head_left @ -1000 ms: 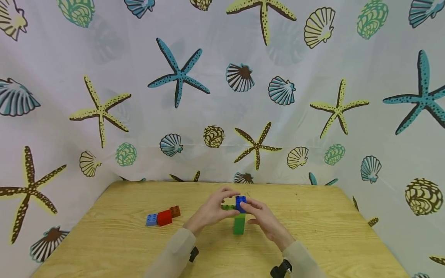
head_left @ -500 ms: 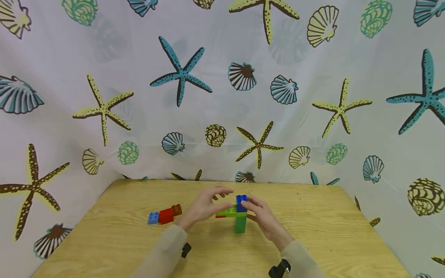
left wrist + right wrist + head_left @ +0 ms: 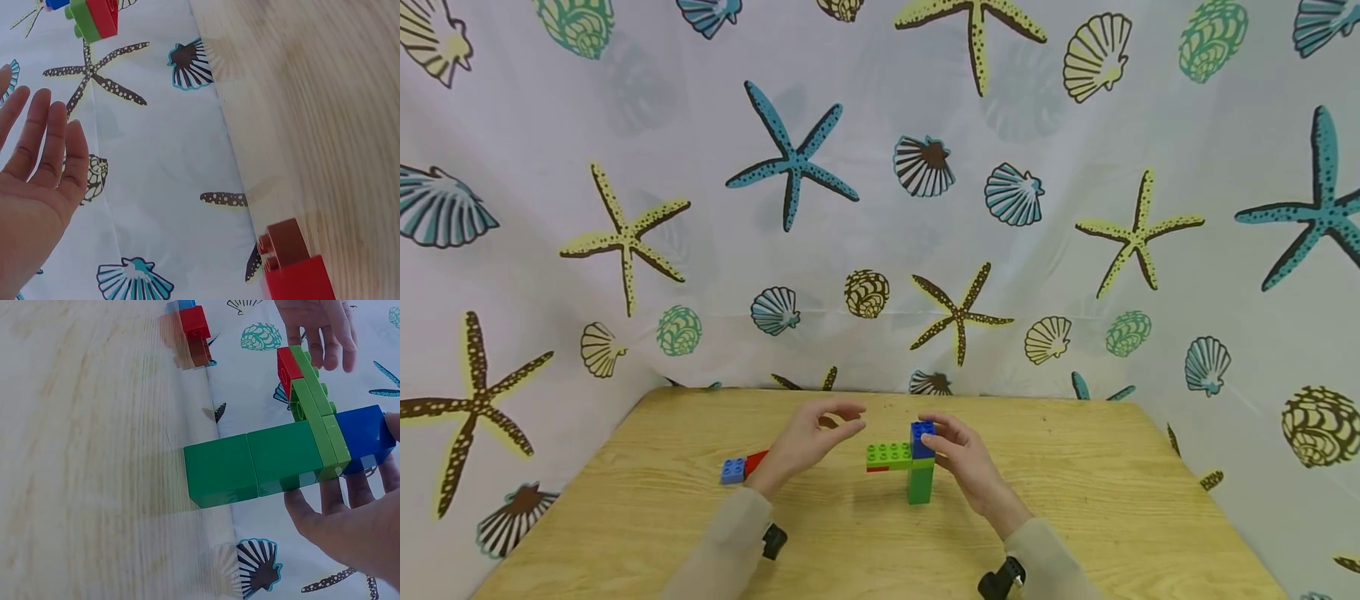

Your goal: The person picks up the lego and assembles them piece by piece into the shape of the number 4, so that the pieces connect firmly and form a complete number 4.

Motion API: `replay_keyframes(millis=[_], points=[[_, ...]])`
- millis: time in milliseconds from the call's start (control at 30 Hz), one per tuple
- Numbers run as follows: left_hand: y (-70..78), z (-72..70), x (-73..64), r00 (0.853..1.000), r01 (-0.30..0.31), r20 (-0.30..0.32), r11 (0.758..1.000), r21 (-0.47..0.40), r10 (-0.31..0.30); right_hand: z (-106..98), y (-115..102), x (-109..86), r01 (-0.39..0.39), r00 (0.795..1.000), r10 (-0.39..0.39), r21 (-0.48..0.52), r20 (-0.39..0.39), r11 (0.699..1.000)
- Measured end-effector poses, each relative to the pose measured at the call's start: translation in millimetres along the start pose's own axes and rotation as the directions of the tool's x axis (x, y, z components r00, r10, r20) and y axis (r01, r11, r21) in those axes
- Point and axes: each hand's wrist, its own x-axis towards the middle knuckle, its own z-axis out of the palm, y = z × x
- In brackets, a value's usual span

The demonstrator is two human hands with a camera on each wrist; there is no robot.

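Block tower [image 3: 921, 479] is standing lower centre, my right hand [image 3: 967, 460] pinching its blue block [image 3: 362, 439], presumably steadying it. My left hand [image 3: 807, 437] is hovering, fingers loose.

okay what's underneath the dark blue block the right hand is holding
Beneath the dark blue block are light green pieces, then two dark green blocks, one below the other. The block itself covers any studs it sits on.
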Motion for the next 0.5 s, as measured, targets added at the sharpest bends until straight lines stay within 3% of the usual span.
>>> replay_keyframes(millis=[233, 500], points=[[-9.1, -11.9, -5.7, 0.999, 0.035, 0.003, 0.999, -0.017, -0.034, 0, -1, -2.0, 0.003, 1.000, -0.003, 0.014, -0.019, 1.000], [-19.0, -27.5, -11.2, 0.996, 0.083, -0.036, 0.997, -0.007, -0.083, 0, -1, -1.5, 0.000, 0.999, 0.000, 0.014, -0.039, 1.000]])
